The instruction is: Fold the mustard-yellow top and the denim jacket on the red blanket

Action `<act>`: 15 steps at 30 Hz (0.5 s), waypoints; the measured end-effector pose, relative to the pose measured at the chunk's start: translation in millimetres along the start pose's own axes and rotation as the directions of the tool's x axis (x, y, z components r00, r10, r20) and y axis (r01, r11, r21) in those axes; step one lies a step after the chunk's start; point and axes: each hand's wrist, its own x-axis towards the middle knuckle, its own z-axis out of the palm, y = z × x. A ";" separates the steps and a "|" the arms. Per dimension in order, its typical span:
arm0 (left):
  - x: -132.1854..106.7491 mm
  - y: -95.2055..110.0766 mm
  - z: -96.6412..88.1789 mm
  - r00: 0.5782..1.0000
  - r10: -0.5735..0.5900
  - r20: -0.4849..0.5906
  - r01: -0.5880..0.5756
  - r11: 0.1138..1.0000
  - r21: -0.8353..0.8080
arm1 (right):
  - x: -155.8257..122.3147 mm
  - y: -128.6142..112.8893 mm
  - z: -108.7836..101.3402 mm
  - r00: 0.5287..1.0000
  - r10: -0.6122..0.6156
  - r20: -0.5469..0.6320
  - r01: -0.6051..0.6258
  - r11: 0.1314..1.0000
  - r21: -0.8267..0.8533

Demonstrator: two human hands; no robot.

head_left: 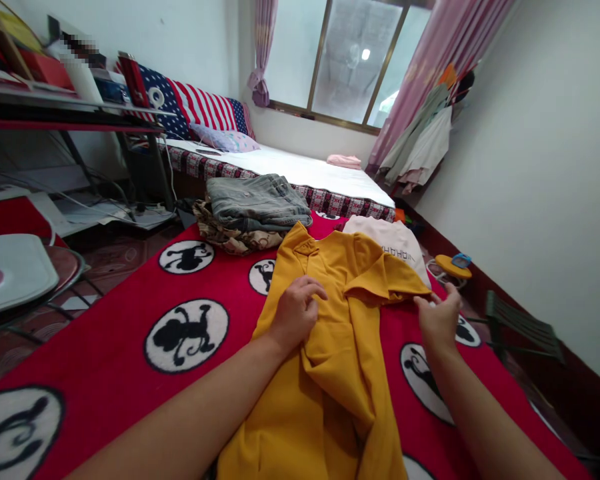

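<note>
A mustard-yellow dress [330, 373] with a tie detail at the neck lies lengthwise before me on the red blanket [125, 347]. My left hand [297, 310] rests over its upper front, fingers loosely bent and apart, with no cloth visibly gripped. At the tip of the sleeve spread to the right, my right hand [440, 317] pinches the edge between its fingers; the exact contact is partly hidden. The other sleeve is not clearly visible. A pale pink garment with dark lettering [387, 240] lies just beyond the spread sleeve.
Folded jeans [257, 200] sit on patterned cloth [235, 237] at the blanket's far side. Behind stands a bed with a white top [300, 167]. On the left are a cluttered desk [80, 110] and a chair [20, 273]; a dark green folding stool [523, 327] stands right.
</note>
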 end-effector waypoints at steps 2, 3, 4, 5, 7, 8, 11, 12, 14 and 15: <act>3.5 -2.1 -3.7 0.991 -0.067 -0.120 0.070 0.997 0.026 | -29.4 -29.6 -8.9 0.967 -0.234 0.105 0.241 0.968 -0.062; 5.6 -3.9 -6.1 0.979 -0.109 -0.173 0.118 0.992 0.042 | -47.8 -47.7 -12.6 0.909 -0.318 0.268 0.334 0.943 -0.013; 7.8 -6.3 -8.9 0.964 -0.150 -0.220 0.168 0.984 0.062 | -67.9 -66.1 -15.9 0.806 -0.370 0.462 0.384 0.921 0.067; 10.1 -9.5 -12.0 0.948 -0.186 -0.260 0.215 0.973 0.089 | -89.0 -83.6 -18.8 0.674 -0.387 0.629 0.393 0.909 0.138; 14.6 -17.7 -19.0 0.920 -0.234 -0.314 0.295 0.941 0.164 | -130.2 -112.2 -23.2 0.468 -0.425 0.775 0.424 0.877 0.225; 16.6 -22.4 -22.8 0.911 -0.252 -0.326 0.329 0.921 0.207 | -148.4 -122.1 -24.5 0.366 -0.478 0.799 0.483 0.831 0.276; 20.1 -35.2 -34.4 0.912 -0.282 -0.299 0.375 0.868 0.326 | -184.0 -135.2 -23.5 0.114 -0.574 0.811 0.656 0.656 0.372; 20.2 -38.3 -37.8 0.919 -0.284 -0.275 0.372 0.857 0.357 | -188.5 -135.5 -21.8 0.088 -0.555 0.827 0.698 0.626 0.347; 19.5 -42.1 -43.2 0.934 -0.280 -0.222 0.350 0.843 0.408 | -186.3 -132.5 -17.3 0.151 -0.453 0.879 0.757 0.625 0.192; 18.8 -42.9 -44.9 0.939 -0.280 -0.200 0.341 0.838 0.426 | -180.3 -129.8 -14.9 0.216 -0.384 0.898 0.768 0.635 0.087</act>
